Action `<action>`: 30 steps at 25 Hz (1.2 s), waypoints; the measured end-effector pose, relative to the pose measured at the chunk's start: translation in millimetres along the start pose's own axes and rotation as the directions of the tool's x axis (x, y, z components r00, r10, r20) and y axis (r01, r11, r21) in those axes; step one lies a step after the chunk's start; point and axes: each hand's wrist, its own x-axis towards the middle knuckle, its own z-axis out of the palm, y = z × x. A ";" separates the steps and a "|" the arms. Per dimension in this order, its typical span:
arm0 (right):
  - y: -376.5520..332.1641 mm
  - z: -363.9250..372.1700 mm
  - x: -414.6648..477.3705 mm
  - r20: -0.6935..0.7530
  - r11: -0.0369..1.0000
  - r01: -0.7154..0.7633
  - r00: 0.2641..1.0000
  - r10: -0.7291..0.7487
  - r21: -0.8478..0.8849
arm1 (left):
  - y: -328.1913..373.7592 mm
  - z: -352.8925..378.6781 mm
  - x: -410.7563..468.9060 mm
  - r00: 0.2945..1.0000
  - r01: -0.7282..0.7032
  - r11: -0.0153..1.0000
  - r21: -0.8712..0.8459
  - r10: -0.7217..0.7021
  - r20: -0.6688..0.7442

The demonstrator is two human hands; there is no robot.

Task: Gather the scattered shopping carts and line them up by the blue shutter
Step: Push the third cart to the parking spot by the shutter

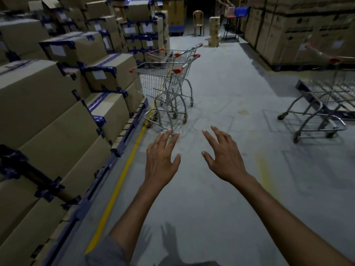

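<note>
Two wire shopping carts with red handle ends stand nested ahead of me, the nearer cart (153, 83) and the farther cart (180, 54), close to the box stacks on the left. A third cart (324, 104) stands apart at the right edge, blurred. My left hand (161, 158) and my right hand (222, 156) reach forward with fingers spread, holding nothing, short of the nested carts. No blue shutter is in view.
Stacked cardboard boxes on blue pallets (63, 104) line the left side behind a yellow floor line (123, 169). More boxes (299, 29) stand at the right. Far back are a plastic chair (198, 21), a box stack (214, 29), a table and a person.
</note>
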 end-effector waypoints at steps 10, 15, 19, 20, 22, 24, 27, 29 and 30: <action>99.4 89.2 228.7 0.059 0.977 0.086 0.995 -0.076 -0.193 | -44.9 114.8 241.8 0.993 -0.114 0.979 0.166 0.117 -0.005; 143.4 113.1 353.2 0.027 0.981 0.016 1.000 -0.011 -0.194 | -70.7 161.6 382.1 0.984 -0.178 0.966 0.188 0.173 0.041; 186.8 134.1 433.1 0.050 0.988 -0.080 0.995 0.087 -0.130 | -78.7 206.2 473.4 0.986 -0.120 0.989 0.088 0.109 0.125; 201.4 141.9 452.7 0.070 0.988 -0.103 0.991 0.111 -0.113 | -79.1 219.3 497.0 0.981 -0.081 0.994 0.070 0.068 0.183; 233.2 158.0 491.9 0.114 0.989 -0.140 0.983 0.144 -0.048 | -82.1 247.6 542.9 0.946 -0.084 0.993 0.080 0.054 0.319; 270.6 176.6 535.2 0.167 0.992 -0.123 0.978 0.123 -0.008 | -83.2 278.7 590.4 0.896 -0.109 0.985 0.137 0.037 0.442; 322.9 200.1 604.1 0.209 0.999 -0.038 0.978 0.030 0.036 | -85.6 323.3 665.1 0.854 -0.069 0.977 0.204 -0.047 0.517; 355.2 212.5 652.6 0.232 0.999 0.011 0.972 -0.022 0.049 | -84.0 349.5 714.2 0.871 -0.016 0.974 0.227 -0.098 0.481; 368.5 217.0 676.0 0.249 0.998 0.046 0.967 -0.055 0.045 | -82.4 359.7 736.4 0.884 0.015 0.973 0.229 -0.120 0.452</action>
